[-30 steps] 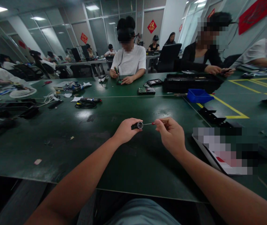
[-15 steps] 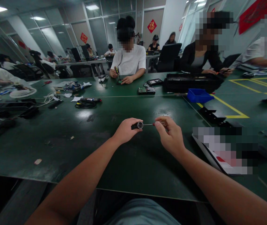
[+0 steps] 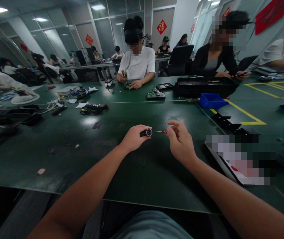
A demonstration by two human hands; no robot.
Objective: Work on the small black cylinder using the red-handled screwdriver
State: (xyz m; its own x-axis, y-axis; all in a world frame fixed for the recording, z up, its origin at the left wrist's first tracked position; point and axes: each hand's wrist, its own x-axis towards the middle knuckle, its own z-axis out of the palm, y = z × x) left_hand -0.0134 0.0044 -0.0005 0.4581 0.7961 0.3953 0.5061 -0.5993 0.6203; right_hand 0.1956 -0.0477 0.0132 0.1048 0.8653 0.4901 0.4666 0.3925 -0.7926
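The left hand (image 3: 133,137) is closed around a small black cylindrical part (image 3: 145,133), holding it just above the dark green worktop (image 3: 87,156) near the middle of the scene; the part's round, pale-rimmed end faces right. The right hand (image 3: 181,142) is curled shut, its thumb and fingers pinching the red-handled end of a thin screwdriver (image 3: 160,131) — the slim metal shaft runs leftward and its tip meets the open end of the cylinder. The two hands sit close together, level with each other, joined only by the tool and the part.

To the right of the right hand, near the worktop's edge, lies a flat item whose surface is blurred out, so what it is cannot be told. Farther right and beyond it sit some black brackets (image 3: 225,122) beside a yellow line (image 3: 243,114) marked on the worktop, and farther still a blue bin (image 3: 213,100) in front of a long black case (image 3: 204,87).

On the far left there is a coil of black cable (image 3: 92,109) and a white fan (image 3: 24,98). A circuit board (image 3: 156,96) lies at the far middle, near a person in a white shirt (image 3: 138,64) whose own hands rest on the worktop — one holds a tool. Another person in dark clothing (image 3: 213,61) sits at the far right.
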